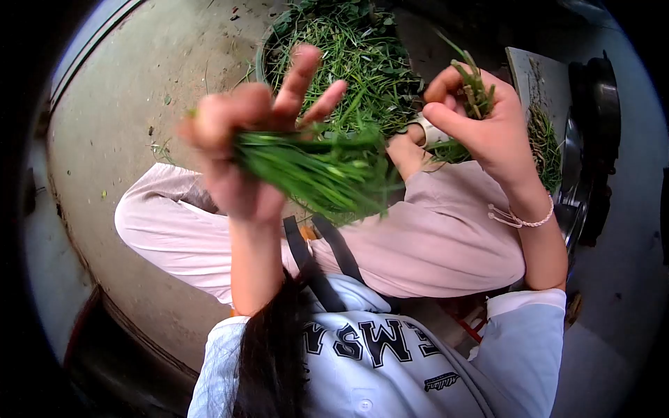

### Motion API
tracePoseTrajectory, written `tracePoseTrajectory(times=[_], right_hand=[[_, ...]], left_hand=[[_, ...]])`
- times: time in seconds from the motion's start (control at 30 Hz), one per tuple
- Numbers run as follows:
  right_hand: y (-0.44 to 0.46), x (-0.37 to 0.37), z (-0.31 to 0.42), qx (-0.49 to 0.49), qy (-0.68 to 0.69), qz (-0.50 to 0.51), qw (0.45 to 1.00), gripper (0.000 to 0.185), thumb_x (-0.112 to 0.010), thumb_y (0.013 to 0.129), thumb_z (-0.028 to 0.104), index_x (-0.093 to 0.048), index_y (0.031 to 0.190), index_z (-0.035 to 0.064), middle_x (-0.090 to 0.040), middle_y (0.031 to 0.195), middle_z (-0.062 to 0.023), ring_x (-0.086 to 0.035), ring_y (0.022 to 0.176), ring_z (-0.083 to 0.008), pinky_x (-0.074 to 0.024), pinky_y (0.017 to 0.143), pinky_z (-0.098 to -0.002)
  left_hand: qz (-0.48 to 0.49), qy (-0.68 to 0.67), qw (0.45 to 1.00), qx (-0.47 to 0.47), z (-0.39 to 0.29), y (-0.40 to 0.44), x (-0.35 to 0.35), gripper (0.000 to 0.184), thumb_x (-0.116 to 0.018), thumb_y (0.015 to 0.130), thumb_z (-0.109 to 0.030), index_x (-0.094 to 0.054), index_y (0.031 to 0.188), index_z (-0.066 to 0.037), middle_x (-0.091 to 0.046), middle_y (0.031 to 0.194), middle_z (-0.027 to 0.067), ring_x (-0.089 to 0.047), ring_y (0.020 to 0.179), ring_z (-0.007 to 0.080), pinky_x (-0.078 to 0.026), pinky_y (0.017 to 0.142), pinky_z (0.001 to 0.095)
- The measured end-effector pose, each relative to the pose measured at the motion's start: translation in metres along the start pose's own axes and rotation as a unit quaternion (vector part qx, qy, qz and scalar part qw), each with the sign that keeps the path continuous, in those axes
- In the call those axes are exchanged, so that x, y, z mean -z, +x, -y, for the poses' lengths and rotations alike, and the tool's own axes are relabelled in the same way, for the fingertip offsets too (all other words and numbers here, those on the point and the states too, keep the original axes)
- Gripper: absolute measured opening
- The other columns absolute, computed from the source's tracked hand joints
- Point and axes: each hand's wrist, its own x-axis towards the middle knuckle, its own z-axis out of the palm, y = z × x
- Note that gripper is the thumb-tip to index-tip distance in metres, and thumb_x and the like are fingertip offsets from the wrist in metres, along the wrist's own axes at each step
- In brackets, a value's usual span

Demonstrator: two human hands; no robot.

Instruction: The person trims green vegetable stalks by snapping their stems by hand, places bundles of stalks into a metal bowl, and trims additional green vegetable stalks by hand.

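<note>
My left hand is blurred by motion. Its thumb and forefinger pinch a bunch of long, thin green stems, while its other fingers spread upward. The bunch hangs to the right over my lap, its far end smeared. My right hand is curled around a small cluster of short green stem ends, which stick up between thumb and fingers. Beyond both hands, a wide round container holds a heap of loose cut greens and leaves.
At the right, a pale board lies beside a pile of brownish-green stems. Dark and shiny metal cookware stands along that edge. My legs are bent, with a foot near the container. Bits of plant litter the concrete floor.
</note>
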Motion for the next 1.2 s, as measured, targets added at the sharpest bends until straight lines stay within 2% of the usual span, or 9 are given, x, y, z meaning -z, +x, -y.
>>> tracePoseTrajectory(times=[0.07,0.13,0.17,0.3,0.33,0.4,0.5,0.8,1.2], right_hand=[[-0.001,-0.001,0.002,-0.001,-0.003,-0.014,1.000,0.013,-0.058,0.068,0.000,-0.056,0.080,0.0008,-0.046,0.067,0.0049,-0.039,0.059,-0.0006,-0.0316,0.053,-0.0143],[0.001,0.002,-0.005,-0.019,0.011,-0.015,1.000,0.016,-0.058,0.067,0.001,-0.056,0.083,0.0010,-0.044,0.065,0.0063,-0.039,0.055,0.0002,-0.0317,0.048,-0.0137],[0.003,0.005,-0.008,-0.028,0.032,0.004,0.999,0.023,-0.057,0.065,0.001,-0.055,0.087,0.0006,-0.045,0.069,0.0048,-0.041,0.054,-0.0003,-0.0318,0.048,-0.0126],[-0.001,0.009,0.004,-0.120,0.185,0.082,0.972,0.035,-0.056,0.059,-0.001,-0.052,0.094,-0.0008,-0.046,0.076,0.0015,-0.042,0.056,-0.0017,-0.0337,0.048,-0.0133],[-0.001,0.008,0.002,-0.129,0.216,0.098,0.963,0.037,-0.056,0.059,-0.001,-0.051,0.096,-0.0011,-0.046,0.076,0.0020,-0.042,0.058,-0.0014,-0.0340,0.049,-0.0134],[-0.001,0.007,0.006,-0.139,0.237,0.157,0.949,0.038,-0.057,0.059,0.000,-0.050,0.096,-0.0005,-0.045,0.076,0.0028,-0.041,0.058,-0.0004,-0.0327,0.049,-0.0127],[-0.004,0.000,0.012,-0.140,0.264,0.200,0.933,0.037,-0.056,0.060,-0.002,-0.050,0.096,-0.0001,-0.046,0.077,0.0031,-0.040,0.058,0.0005,-0.0319,0.050,-0.0123],[-0.014,-0.013,0.018,-0.158,0.275,0.262,0.911,0.037,-0.061,0.061,-0.001,-0.050,0.095,0.0041,-0.049,0.078,0.0013,-0.043,0.063,-0.0024,-0.0352,0.056,-0.0154],[-0.017,-0.015,0.029,-0.144,0.275,0.255,0.916,0.043,-0.068,0.067,0.010,-0.047,0.103,0.0044,-0.049,0.080,0.0014,-0.042,0.067,-0.0028,-0.0358,0.058,-0.0160]], left_hand=[[0.033,0.499,0.861,0.095,-0.011,0.000,0.028,0.020,-0.047,0.082,-0.028,-0.054,0.071,-0.012,-0.052,0.106,-0.0055,-0.030,0.116,0.0262,-0.013,0.096,0.0511],[-0.024,0.874,0.483,0.043,-0.007,-0.014,0.039,0.019,-0.049,0.080,-0.027,-0.056,0.078,-0.010,-0.053,0.104,0.0000,-0.036,0.111,0.0291,-0.013,0.095,0.0503],[-0.048,0.921,0.384,0.053,-0.006,-0.017,0.039,0.017,-0.050,0.080,-0.024,-0.056,0.080,-0.008,-0.057,0.094,0.0036,-0.039,0.108,0.0285,-0.008,0.095,0.0520],[-0.091,0.857,0.507,0.003,-0.011,-0.010,0.034,0.016,-0.050,0.081,-0.022,-0.057,0.082,-0.007,-0.059,0.079,0.0024,-0.049,0.096,0.0256,-0.007,0.097,0.0497],[-0.127,0.798,0.589,-0.022,-0.010,-0.008,0.030,0.020,-0.047,0.083,-0.022,-0.054,0.078,-0.004,-0.058,0.067,0.0038,-0.055,0.069,0.0183,-0.033,0.087,0.0422],[-0.256,0.567,0.783,-0.003,-0.005,-0.006,0.013,0.020,-0.046,0.085,-0.020,-0.053,0.079,-0.002,-0.050,0.054,0.0018,-0.045,0.048,0.0079,-0.042,0.058,0.0257],[-0.215,0.260,0.941,-0.025,0.001,-0.010,0.004,0.014,-0.050,0.082,-0.015,-0.051,0.083,-0.002,-0.044,0.052,-0.0029,-0.036,0.044,0.0031,-0.030,0.041,0.0170],[-0.209,0.308,0.918,0.135,0.029,0.000,-0.060,0.018,-0.056,0.074,0.000,-0.053,0.091,0.007,-0.058,0.067,0.0067,-0.056,0.058,0.0091,-0.046,0.054,0.0174],[-0.249,0.380,0.884,0.113,0.034,0.007,-0.061,0.012,-0.057,0.073,-0.001,-0.057,0.082,0.006,-0.058,0.063,0.0053,-0.051,0.048,0.0053,-0.040,0.045,0.0144]])
